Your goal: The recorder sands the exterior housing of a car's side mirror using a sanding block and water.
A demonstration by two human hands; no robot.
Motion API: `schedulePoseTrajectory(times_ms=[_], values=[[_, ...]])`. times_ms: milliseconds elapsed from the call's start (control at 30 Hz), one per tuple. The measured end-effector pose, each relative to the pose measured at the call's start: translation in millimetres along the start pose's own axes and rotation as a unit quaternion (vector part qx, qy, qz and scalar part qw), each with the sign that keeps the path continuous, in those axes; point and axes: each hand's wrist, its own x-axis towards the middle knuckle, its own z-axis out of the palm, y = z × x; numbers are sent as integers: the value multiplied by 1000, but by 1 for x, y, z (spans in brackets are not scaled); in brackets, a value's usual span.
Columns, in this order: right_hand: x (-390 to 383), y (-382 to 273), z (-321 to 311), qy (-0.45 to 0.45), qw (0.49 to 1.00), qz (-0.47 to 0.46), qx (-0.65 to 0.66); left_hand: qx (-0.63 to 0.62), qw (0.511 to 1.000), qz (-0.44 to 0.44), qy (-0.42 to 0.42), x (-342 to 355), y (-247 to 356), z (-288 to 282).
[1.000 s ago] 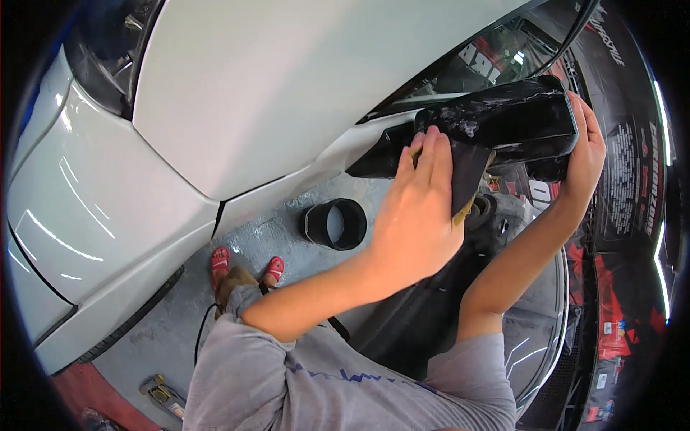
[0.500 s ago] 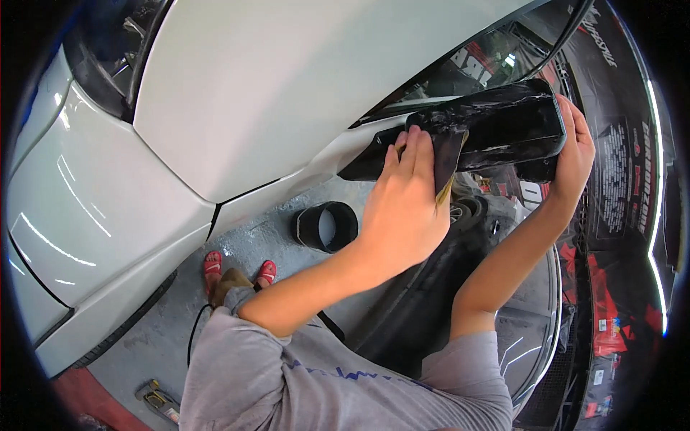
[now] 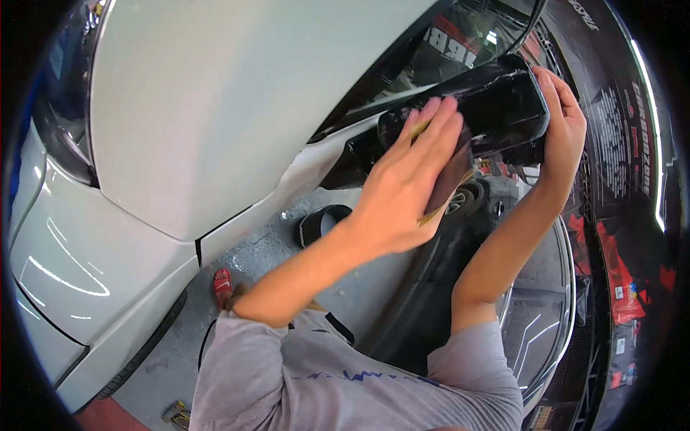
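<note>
My left hand (image 3: pixel 402 188) lies slanted over the glossy black mirror housing (image 3: pixel 503 97) beside the car window, long fingers pressed together on a folded sandpaper sheet (image 3: pixel 451 172), dark with yellowish edges, against the housing's face. Whitish wet-looking streaks mark the black surface, part of which is covered by the hand and sheet. My right hand (image 3: pixel 564 129) grips the housing's outer end, fingers wrapped round its edge.
The white car body (image 3: pixel 180 122) fills the upper left. On the wet floor stand a black bucket (image 3: pixel 310 231) and my foot in a red sandal (image 3: pixel 223 284). A yellow-black tool (image 3: pixel 176 414) lies lower left. A dark car stands below right, beside printed black-and-red banners (image 3: pixel 618 144).
The view has shifted, with hands and mirror higher in the picture. My left hand's fingers have moved up across the housing with the sheet. My right hand keeps its grip. One sandal is now hidden.
</note>
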Motion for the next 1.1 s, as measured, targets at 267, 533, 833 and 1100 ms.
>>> schedulePoseTrajectory(times_ms=[267, 533, 833, 1100], values=[[2, 3, 9, -13, 999, 8, 39, 29, 996, 79, -36, 14, -22, -5], [-3, 6, 4, -14, 997, 13, 80, 13, 996, 71, -50, 2, -28, -6], [3, 16, 8, -8, 998, -28, 64, 45, 993, 75, -79, -7, -25, -15], [-5, 18, 14, 35, 994, -54, 86, 59, 997, -1, -58, -55, -19, -27]])
